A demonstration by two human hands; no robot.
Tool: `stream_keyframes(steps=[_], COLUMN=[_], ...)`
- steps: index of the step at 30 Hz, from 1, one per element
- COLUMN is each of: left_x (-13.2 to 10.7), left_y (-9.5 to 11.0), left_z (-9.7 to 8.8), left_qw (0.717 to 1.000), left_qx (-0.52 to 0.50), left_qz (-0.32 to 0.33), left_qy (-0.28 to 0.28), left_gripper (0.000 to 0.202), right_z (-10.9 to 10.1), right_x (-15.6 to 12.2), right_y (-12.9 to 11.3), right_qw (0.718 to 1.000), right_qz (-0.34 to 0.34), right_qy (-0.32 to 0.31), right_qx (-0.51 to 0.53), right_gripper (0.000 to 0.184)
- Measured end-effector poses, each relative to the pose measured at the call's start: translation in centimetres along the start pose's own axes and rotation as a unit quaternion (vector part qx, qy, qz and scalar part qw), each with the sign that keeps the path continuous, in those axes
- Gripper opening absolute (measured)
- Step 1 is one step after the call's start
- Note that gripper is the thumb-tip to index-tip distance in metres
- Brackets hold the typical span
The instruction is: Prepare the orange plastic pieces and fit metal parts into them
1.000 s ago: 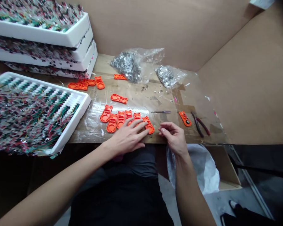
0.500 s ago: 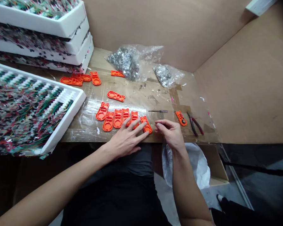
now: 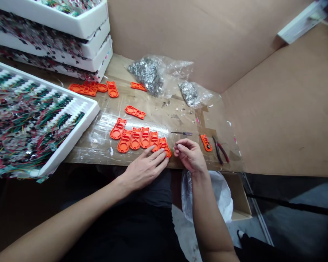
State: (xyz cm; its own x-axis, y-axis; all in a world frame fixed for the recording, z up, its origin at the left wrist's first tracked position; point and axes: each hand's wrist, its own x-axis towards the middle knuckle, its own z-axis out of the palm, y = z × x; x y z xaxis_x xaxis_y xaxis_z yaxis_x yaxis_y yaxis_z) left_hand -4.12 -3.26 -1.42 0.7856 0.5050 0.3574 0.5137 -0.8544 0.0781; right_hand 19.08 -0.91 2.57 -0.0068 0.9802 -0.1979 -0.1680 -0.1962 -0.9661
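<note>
A: Hands?
B: My left hand (image 3: 144, 169) lay palm down, fingers spread, tips on the shell, gripping nothing. My right hand (image 3: 191, 156) had thumb and forefinger pinched; I couldn't tell whether anything was between them.
A: Shell position?
B: Orange, paddle-shaped, open-faced plastic shell (image 3: 164, 144): right end of the row, 1 o'clock from my left, 10 from my right.
A: Handling?
B: I judged it light, stiff, prone to skid on the glossy, tape-covered brown bench top (image 3: 90, 149). Best hold: across the side rims. Thin inner ribs looked like the fragile bit.
A: Materials nearby?
B: Slim screwdriver with purplish handle (image 3: 182, 133), 11 o'clock from my right; red-and-black-handled pliers (image 3: 221, 151) at 3. Further out, a crinkly clear plastic bag of silvery bits (image 3: 147, 74), 12 from my left.
</note>
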Motion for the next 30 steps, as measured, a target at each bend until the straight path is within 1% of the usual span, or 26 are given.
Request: stream_keyframes(steps=[8,12,16,19,21,23,26,28,30], left_x=[-0.1,-0.1,-0.1,-0.1,-0.1,-0.1,-0.1,-0.2,-0.2], left_y=[-0.1,0.0,0.2,0.2,0.2,0.3,0.3,0.3,0.4], left_z=[0.5,0.4,0.4,0.4,0.5,0.5,0.5,0.4,0.4], left_qw=[0.999,0.999,0.999,0.999,0.999,0.999,0.998,0.998,0.998], left_qx=[0.02,0.011,0.01,0.015,0.017,0.019,0.021,0.019,0.016], left_qz=[0.016,0.012,0.003,-0.005,-0.012,-0.018,-0.024,-0.027,-0.03], left_qy=[0.024,0.03,0.034,0.041,0.044,0.047,0.052,0.051,0.05], left_gripper=[0.043,0.046,0.046,0.04,0.038,0.037,0.036,0.036,0.035], right_z=[0.4,0.6,1.0,1.1,1.0,0.6,-0.1,-0.5,-0.7], right_x=[-0.2,-0.1,-0.3,-0.5,-0.4,-0.1,0.5,0.6,0.5], right_y=[0.1,0.4,0.5,0.5,0.6,0.7,0.8,0.7,0.6], right_qw=[0.999,0.999,0.999,0.997,0.997,0.995,0.983,0.972,0.969], right_qz=[0.013,0.014,-0.022,-0.059,-0.069,-0.065,-0.058,-0.053,-0.045], right_qy=[0.022,0.03,0.036,0.036,0.033,0.041,0.064,0.059,0.044], right_qx=[0.034,0.015,-0.021,-0.019,-0.025,-0.057,-0.16,-0.219,-0.238], right_gripper=[0.031,0.029,0.028,0.031,0.03,0.027,0.022,0.018,0.016])
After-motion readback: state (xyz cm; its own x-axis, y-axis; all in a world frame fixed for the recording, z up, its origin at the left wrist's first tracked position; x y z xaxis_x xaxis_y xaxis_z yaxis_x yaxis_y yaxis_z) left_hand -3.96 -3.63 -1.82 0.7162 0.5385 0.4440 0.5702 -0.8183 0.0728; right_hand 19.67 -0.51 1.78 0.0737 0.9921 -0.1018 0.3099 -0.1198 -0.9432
